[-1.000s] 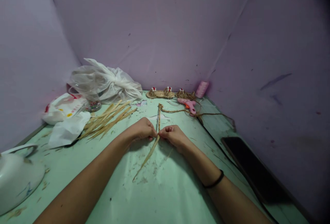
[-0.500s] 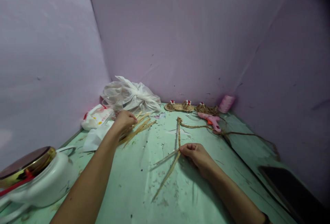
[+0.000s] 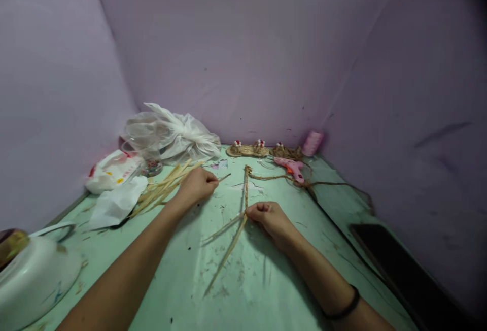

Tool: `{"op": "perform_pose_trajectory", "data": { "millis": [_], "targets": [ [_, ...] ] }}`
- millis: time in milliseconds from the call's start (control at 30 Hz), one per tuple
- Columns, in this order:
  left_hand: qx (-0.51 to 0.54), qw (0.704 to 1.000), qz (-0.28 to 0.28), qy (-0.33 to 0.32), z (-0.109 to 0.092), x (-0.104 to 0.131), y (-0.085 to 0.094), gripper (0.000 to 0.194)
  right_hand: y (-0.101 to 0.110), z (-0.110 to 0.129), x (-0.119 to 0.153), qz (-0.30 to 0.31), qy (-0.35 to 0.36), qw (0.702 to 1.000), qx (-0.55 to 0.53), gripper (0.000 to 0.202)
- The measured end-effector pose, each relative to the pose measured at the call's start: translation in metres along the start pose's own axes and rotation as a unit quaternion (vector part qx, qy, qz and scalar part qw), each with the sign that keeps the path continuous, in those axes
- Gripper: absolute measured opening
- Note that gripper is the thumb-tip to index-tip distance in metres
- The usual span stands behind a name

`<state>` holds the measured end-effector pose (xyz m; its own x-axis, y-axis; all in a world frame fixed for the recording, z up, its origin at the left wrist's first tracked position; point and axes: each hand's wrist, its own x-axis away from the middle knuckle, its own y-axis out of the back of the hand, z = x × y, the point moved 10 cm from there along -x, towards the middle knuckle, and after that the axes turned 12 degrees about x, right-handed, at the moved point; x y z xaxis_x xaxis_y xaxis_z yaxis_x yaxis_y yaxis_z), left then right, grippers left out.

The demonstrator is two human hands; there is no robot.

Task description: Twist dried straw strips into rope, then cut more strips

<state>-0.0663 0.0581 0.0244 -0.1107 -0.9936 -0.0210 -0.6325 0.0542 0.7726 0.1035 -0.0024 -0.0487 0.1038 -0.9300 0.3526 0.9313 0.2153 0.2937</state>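
Observation:
My right hand [image 3: 268, 219] pinches a thin braid [image 3: 246, 189] at its lower end, where loose strands [image 3: 228, 260] fan out toward the lower left. The braid runs up the green table to a small knot. My left hand [image 3: 198, 185] is closed on a thin strip [image 3: 225, 176], whose tip sticks out to the right of the fingers. A pile of pale straw strips [image 3: 160, 189] lies just left of that hand, partly behind it. From the knot, a brown cord [image 3: 270, 177] leads off to the right.
Behind stand a white plastic bag [image 3: 178, 133], woven pieces with red and white beads [image 3: 248, 149], and a pink thread spool [image 3: 312, 143]. A pink glue gun [image 3: 291, 167] and dark phone-like slab [image 3: 403, 270] lie right; a white pot [image 3: 38, 275] sits left.
My left hand has moved right, away from the straw pile, with a strip in its fingers. My right hand keeps its pinch on the braid. The whole view has shifted slightly.

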Motion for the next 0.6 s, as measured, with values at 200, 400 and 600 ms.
{"op": "perform_pose_trajectory", "data": {
  "millis": [200,400,600],
  "targets": [
    [0.044,0.984,0.171,0.029,-0.02,0.03,-0.045,0.017,0.002,0.0,-0.002,-0.009,0.011,1.0,-0.013,0.006],
    [0.103,0.956,0.274,0.017,-0.026,0.041,-0.065,0.014,0.002,0.004,-0.001,-0.012,0.024,1.0,-0.013,0.008],
    [0.156,0.951,0.265,0.031,-0.025,0.039,-0.073,0.032,0.001,0.006,0.0,-0.003,0.034,0.999,-0.013,0.008]
  ]
}}
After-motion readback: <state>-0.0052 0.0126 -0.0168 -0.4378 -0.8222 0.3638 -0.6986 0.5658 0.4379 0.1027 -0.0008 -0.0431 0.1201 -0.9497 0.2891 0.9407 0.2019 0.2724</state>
